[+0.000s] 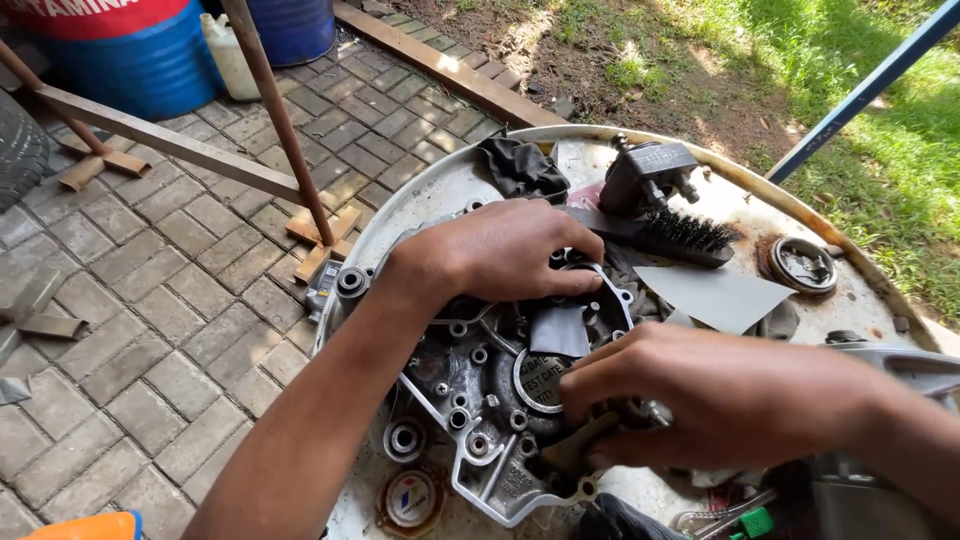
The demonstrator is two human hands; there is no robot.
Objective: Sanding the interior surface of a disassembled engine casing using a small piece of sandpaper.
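The fingers [575, 283] of the left hand [500, 250] curl down over the upper rim of the grey engine casing [470, 390], pressing on it rather than closing around anything loose. A small folded piece of grey sandpaper [558, 328] lies just under those fingertips, on the casing's inner face; whether they pinch it or only rest beside it I cannot tell. The right hand [720, 400] comes in from the right with its fingers bunched and bent toward the casing's round bore; what they grip, if anything, is hidden under the knuckles.

The casing lies flat on the round white drum top [880, 290], open side up, its long axis running from upper right to lower left, directly beneath both hands. The left hand sits at its far end, the right at its near right edge, so the right is nearer the bore.

Around it lie a larger sheet of sandpaper [715, 295], a black wire brush [665, 238], a dark rag [522, 168] and a rusty round part [800, 264]. Brick paving [150, 320] lies to the left.
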